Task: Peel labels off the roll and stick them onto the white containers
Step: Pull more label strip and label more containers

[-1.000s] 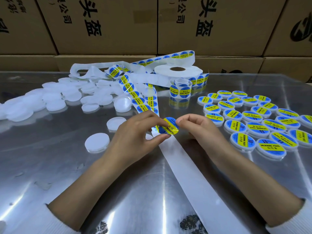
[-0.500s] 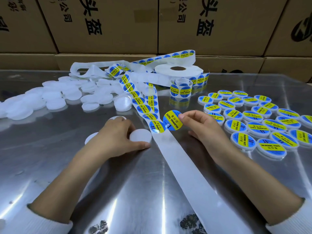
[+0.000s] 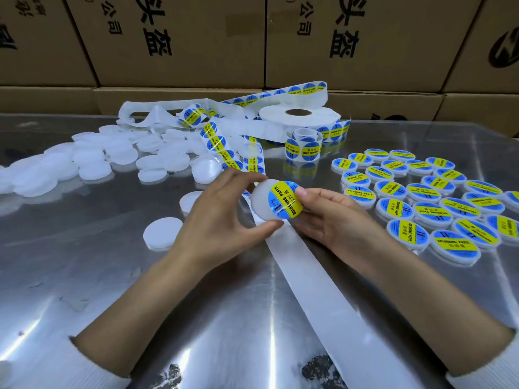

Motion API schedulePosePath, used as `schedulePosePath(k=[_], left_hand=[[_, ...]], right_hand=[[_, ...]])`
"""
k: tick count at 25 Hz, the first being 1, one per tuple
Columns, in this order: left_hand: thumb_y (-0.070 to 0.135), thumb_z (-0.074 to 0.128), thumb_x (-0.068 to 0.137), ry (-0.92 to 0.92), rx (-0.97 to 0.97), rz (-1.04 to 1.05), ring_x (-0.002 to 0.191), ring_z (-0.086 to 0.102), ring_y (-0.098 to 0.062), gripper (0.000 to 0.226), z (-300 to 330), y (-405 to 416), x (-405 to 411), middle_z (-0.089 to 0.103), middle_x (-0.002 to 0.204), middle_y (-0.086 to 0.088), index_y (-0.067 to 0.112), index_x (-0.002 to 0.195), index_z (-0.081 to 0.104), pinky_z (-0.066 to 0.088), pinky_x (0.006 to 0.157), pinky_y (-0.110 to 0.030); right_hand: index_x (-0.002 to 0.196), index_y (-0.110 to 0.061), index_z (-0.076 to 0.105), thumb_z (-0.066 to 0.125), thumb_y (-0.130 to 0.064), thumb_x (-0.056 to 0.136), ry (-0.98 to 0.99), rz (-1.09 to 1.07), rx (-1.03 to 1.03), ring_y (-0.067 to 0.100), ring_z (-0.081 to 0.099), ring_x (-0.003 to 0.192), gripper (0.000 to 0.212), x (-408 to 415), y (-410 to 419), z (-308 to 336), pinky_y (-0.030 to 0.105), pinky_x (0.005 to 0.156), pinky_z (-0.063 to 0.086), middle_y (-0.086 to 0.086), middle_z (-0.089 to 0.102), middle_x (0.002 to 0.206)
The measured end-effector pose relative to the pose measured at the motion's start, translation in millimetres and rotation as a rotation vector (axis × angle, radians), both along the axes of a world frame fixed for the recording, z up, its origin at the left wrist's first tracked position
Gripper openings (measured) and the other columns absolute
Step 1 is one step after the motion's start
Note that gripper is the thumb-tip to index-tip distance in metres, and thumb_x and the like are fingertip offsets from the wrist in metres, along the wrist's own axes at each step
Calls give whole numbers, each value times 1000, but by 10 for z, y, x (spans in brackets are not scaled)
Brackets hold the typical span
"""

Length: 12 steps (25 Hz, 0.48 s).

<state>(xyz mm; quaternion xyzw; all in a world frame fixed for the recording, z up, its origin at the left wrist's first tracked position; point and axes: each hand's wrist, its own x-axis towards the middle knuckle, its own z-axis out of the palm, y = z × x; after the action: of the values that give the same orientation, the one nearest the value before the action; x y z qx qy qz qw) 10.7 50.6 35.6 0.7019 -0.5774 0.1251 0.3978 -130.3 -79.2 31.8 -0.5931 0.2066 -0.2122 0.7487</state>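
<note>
On the steel table [image 3: 84, 276], backed by a wall of cardboard cartons [image 3: 179, 40], everything for the job is laid out. Largest working item: the label roll [image 3: 299, 119] lying flat at the far centre, its strip of blue/yellow labels [image 3: 216, 143] looping toward the person, and the stripped backing strip [image 3: 323, 293] trailing to the near edge. Far left: heap of bare white containers [image 3: 92, 161], two strays near the left wrist [image 3: 162, 233]. Right: labelled containers [image 3: 438, 192] spread in loose rows, so a large batch is done and plenty is left.

Step in hand: sticking. The left hand [image 3: 222, 220] grasps one white container [image 3: 262, 204] by its rim, fingers above and thumb below, lifted off the table and tilted toward the camera. The peeled label [image 3: 285, 199] lies on its face, offset toward the right edge. The right hand [image 3: 334, 217] pinches that edge: thumb tip on the label, fingers curled behind the container. Can't tell if the label is fully bonded or only tacked on.

Next move, my read: centre the label if it still lifts, then smooth it flat with the right thumb from one side across, to avoid creases or bubbles. The left hand needs a firm hold on the rim as counter-pressure. Then it goes down with the labelled group on the right, and the next label gets peeled off the strip.
</note>
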Motion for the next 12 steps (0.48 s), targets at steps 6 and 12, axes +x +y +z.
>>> schedulePosePath(k=[6, 12], left_hand=[[49, 77, 65, -14, 2, -46, 84, 46, 8, 57, -5, -16, -71, 57, 98, 11, 20, 112, 63, 32, 73, -4], [49, 79, 65, -2, 5, -55, 83, 47, 10, 57, 9, 1, -91, 58, 95, 9, 20, 112, 64, 32, 73, -3]], right_hand=[[77, -21, 71, 70, -38, 67, 26, 12, 6, 13, 69, 83, 20, 0, 29, 17, 30, 91, 48, 5, 74, 93], [85, -14, 68, 69, -32, 69, 36, -12, 18, 15, 68, 80, 24, -10, 38, 24, 32, 91, 49, 9, 74, 93]])
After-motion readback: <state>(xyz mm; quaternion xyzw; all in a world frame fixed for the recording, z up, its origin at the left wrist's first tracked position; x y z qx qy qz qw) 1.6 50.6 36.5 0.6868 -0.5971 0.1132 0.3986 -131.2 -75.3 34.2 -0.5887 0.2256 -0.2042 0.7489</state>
